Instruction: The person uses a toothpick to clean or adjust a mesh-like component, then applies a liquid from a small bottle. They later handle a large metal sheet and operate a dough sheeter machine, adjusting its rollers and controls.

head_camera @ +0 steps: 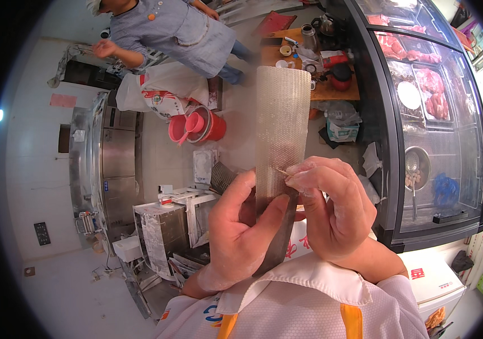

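A long, curved perforated metal screen (283, 114) stands upright before my chest, its holes small and closely spaced. My left hand (237, 233) grips its lower part, with the thumb across the front face and the fingers partly hidden behind it. Pinched between the thumb and fingertips of my right hand (338, 203) is a thin, pale pick (283, 171), like a toothpick. Its tip meets the face of the screen near the right edge. Both hands carry traces of white powder. To the left of the screen is a darker mesh piece (223, 176).
A flour-dusted machine (161, 237) stands at left, below red buckets (214, 127). A person in an apron (194, 36) is at the back. A glass-doored cabinet (427, 140) with meat trays rises at right. A wooden table (334, 91) bears a red kettle (341, 78).
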`<state>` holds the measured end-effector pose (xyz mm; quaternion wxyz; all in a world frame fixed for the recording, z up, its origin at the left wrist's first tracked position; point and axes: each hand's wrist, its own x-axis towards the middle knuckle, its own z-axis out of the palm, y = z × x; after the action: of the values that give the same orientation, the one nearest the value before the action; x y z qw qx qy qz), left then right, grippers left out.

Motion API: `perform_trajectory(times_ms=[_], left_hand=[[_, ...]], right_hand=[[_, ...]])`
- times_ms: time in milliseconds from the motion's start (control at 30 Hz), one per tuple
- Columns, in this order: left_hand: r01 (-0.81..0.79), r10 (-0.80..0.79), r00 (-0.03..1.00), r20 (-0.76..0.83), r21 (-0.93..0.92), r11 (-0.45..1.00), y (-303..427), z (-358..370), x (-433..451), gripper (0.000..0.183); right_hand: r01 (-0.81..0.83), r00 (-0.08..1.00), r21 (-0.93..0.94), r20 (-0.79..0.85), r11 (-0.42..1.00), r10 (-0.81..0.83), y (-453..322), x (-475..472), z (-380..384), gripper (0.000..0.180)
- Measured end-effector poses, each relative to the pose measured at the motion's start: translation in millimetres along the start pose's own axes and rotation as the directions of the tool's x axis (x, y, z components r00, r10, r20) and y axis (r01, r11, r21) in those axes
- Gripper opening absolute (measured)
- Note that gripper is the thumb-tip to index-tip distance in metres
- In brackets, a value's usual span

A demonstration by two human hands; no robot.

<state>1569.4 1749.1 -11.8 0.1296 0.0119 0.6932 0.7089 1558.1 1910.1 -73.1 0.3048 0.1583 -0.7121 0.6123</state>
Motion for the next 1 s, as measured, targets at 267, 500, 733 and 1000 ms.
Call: perform_trajectory(times_ms=[267, 500, 733, 1000], left_hand=[[0.009, -0.01, 1.0, -0.026, -0.024, 1.0, 0.1, 6.3, -2.4, 0.039], [0.032, -0.03, 0.998, -0.063, 0.03, 0.999, -9.9, 6.1, -8.4, 0.022], [0.041, -0.041, 0.999, 0.02, -0.016, 0.999, -3.3, -0.8, -4.6, 0.039], [-0.009, 0.009, 1.0, 0.016, 0.011, 1.0, -1.5, 3.4, -1.9, 0.035]], right_hand=[[-0.025, 1.0, -0.014, 0.004, 1.0, 0.026, -2.1, 0.1, -3.2, 0.027], [-0.036, 0.998, -0.041, -0.057, 0.999, 0.033, -7.1, -3.9, 3.1, 0.021], [-0.1, 0.991, -0.007, -0.087, 0.995, 0.099, -12.3, -0.7, 8.4, 0.023], [-0.13, 0.986, 0.017, -0.1, 0.991, 0.131, -14.6, -1.9, 6.6, 0.022]])
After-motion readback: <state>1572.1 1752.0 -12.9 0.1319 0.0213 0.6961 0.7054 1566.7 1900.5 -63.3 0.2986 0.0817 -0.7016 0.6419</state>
